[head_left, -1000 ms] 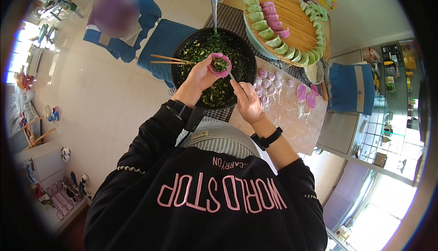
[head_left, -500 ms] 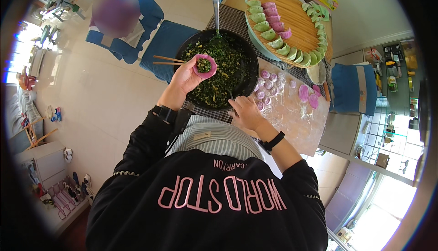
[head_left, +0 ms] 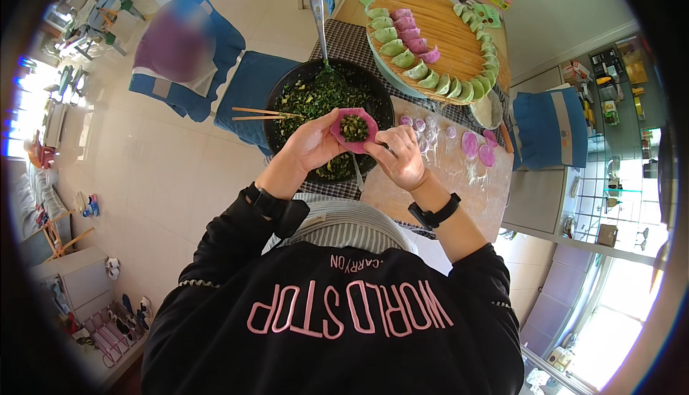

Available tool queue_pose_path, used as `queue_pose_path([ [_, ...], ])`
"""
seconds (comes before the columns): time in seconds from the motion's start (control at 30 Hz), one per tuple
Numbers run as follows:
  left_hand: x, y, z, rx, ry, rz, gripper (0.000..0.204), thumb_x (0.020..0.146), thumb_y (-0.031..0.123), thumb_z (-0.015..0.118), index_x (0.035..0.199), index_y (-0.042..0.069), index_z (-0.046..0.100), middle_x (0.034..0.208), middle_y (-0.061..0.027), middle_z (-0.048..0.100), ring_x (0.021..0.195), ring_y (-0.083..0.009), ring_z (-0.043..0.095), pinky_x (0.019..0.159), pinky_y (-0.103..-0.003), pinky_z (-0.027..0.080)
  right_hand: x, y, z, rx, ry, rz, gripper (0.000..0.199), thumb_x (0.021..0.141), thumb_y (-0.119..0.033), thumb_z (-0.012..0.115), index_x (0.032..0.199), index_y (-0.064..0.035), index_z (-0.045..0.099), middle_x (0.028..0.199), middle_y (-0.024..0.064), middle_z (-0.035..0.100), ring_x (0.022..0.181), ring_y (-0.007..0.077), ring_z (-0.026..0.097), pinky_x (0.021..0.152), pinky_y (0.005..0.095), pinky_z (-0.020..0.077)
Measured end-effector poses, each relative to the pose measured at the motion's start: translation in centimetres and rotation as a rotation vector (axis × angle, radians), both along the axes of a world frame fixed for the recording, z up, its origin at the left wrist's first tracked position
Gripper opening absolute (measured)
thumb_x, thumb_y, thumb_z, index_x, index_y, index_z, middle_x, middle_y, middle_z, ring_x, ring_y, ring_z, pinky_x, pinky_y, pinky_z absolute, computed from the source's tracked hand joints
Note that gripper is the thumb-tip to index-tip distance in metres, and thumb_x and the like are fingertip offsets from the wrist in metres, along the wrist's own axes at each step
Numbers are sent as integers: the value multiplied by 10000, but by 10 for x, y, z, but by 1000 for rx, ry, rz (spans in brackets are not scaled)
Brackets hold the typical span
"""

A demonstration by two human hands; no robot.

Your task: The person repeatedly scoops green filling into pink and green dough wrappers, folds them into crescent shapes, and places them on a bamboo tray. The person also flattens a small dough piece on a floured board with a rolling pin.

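Note:
A pink dumpling wrapper (head_left: 369,124), topped with chopped green filling (head_left: 353,128), rests in my left hand (head_left: 316,142), whose fingers curl under and around it. My right hand (head_left: 402,157) pinches the wrapper's right edge between thumb and fingertips. Both hands are over a black pan (head_left: 270,128) holding more green filling (head_left: 308,101) with yellow bits. A metal spoon (head_left: 358,172) leans at the pan's near edge, its bowl out of sight. Wooden chopsticks (head_left: 260,114) lie across the left rim, and a slotted metal turner (head_left: 318,25) stands in the far part.
A round bamboo tray (head_left: 445,36) with green and pink dumplings sits on a basin, far right. On the floured board (head_left: 438,194) lie purple dough pieces and flat wrappers (head_left: 469,145). A flour bowl (head_left: 486,111) and rolling pin (head_left: 507,138) are beside it. Blue-covered chairs (head_left: 549,129) flank the table.
My right hand has let go of the spoon, left in the pan, and moved up to the wrapper. My left hand has brought the filled wrapper to the right and nearer.

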State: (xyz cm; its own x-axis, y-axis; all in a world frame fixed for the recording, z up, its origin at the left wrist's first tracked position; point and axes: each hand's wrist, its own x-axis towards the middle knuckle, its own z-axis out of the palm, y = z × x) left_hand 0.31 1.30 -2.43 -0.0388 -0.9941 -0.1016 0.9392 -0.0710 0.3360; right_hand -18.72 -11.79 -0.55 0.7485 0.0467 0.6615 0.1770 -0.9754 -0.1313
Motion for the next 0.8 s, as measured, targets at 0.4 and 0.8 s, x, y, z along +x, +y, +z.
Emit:
queue_pose_path([
  [0.4, -6, -5, 16, 124, -528, 78, 302, 1044, 125, 553, 1299, -19, 628, 1195, -79, 681, 1054, -147, 662, 923, -300, 562, 20, 6, 11, 307, -104, -94, 219, 765, -37, 802, 939, -78, 677, 900, 49, 688, 821, 252, 654, 797, 371, 470],
  [0.8, -1, -10, 38, -22, -1023, 151, 366, 945, 94, 685, 1280, -41, 627, 1048, -62, 715, 938, -90, 652, 824, -261, 538, 34, 9, 18, 526, -42, -270, 172, 786, -22, 786, 908, -57, 671, 891, 71, 679, 827, 265, 637, 775, 372, 486],
])
